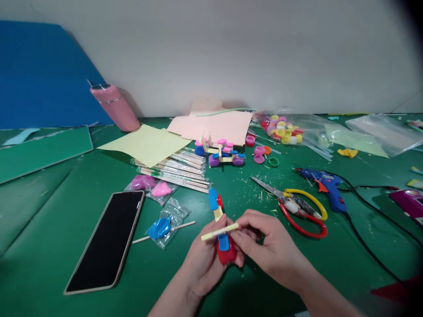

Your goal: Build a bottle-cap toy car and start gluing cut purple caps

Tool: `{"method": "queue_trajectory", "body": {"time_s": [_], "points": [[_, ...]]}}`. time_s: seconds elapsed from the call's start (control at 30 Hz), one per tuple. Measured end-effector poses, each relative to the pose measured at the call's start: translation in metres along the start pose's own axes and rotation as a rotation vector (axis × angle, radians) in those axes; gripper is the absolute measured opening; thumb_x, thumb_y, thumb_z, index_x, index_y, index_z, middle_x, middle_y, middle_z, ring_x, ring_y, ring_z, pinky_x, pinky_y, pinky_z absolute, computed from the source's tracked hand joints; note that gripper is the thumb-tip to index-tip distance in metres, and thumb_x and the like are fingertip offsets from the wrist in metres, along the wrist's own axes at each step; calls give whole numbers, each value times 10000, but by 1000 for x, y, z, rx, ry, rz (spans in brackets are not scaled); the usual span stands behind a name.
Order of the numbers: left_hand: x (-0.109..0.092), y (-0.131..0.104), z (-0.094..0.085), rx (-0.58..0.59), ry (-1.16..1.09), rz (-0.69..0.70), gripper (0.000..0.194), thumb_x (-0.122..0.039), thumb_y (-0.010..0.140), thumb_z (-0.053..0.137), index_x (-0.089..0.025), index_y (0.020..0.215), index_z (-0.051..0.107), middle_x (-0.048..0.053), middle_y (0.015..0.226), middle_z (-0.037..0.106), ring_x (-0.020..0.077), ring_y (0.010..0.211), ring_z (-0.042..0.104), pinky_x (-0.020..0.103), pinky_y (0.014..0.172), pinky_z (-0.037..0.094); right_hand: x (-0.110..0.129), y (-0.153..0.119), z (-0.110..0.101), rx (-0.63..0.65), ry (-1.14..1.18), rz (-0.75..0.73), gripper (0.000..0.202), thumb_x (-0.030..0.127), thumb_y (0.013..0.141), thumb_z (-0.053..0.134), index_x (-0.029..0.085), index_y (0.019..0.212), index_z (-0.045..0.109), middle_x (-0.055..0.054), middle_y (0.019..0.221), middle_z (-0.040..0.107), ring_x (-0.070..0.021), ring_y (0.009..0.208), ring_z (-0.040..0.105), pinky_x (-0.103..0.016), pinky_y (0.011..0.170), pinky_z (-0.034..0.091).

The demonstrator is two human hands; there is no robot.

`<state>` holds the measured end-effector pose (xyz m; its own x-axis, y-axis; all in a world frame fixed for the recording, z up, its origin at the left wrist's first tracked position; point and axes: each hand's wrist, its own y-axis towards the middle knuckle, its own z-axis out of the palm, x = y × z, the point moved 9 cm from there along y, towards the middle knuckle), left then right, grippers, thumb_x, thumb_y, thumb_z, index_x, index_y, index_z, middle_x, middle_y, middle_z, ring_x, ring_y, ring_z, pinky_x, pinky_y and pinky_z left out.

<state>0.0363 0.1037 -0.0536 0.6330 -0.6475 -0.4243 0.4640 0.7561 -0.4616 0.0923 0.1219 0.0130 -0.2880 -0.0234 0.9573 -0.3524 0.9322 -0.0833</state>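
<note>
My left hand (205, 259) is closed around a small handmade toy car (223, 242) with a wooden stick body, red round parts and blue clay pads. My right hand (269, 244) pinches the end of a short pale yellow stick (220, 231), which lies across the car just above a blue pad. Whether the stick touches the car, I cannot tell. Two similar finished-looking toy cars (227, 159) with purple and blue wheels stand farther back. Left of my hands lies a bag of blue clay (160, 228) with a thin wooden stick by it.
Scissors (292, 204) and a blue glue gun (325, 185) with a black cord lie to the right. A phone (105, 242) lies on the left, bundled sticks (178, 169) and paper (145, 143) behind. A pink tumbler (115, 105) and bagged bottle caps (280, 130) stand near the wall.
</note>
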Motion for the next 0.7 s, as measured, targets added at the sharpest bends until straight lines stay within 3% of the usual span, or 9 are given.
{"method": "queue_trajectory", "body": {"time_s": [0.13,0.3,0.43,0.53,0.7], "points": [[-1,0,-4,-57,18,30,270,-288,822,467,-121,637,571,24,529,593,114,402,545,205,412,398,3,0,-4,1,-97,-6,139,221,819,500,203,719,595,29,586,560,-102,537,514,-216,512,396],[-7,0,-9,-143,-25,91,203,-245,808,503,-125,665,585,13,549,604,90,405,519,211,447,408,1,-6,-8,-68,-125,-35,94,178,791,511,208,760,595,15,695,551,-104,582,496,-215,524,401],[-9,-2,-19,-236,-65,98,162,-232,790,529,-123,683,584,9,577,595,100,484,542,215,483,426,9,-14,-7,-158,-178,-193,140,156,759,544,229,863,601,8,755,542,-101,600,498,-203,530,419],[-7,-2,-20,-232,-100,92,138,-231,758,565,-120,679,585,5,595,591,96,505,539,207,496,419,19,-18,1,-154,-284,-329,171,177,766,558,233,922,602,-6,784,555,-118,661,528,-215,575,442],[-8,-1,-21,-222,-138,122,112,-201,735,585,-114,666,598,-1,598,583,84,531,536,192,532,416,23,-14,10,-149,-479,-398,103,236,786,556,229,845,640,-11,729,562,-133,664,530,-239,579,441]]}}
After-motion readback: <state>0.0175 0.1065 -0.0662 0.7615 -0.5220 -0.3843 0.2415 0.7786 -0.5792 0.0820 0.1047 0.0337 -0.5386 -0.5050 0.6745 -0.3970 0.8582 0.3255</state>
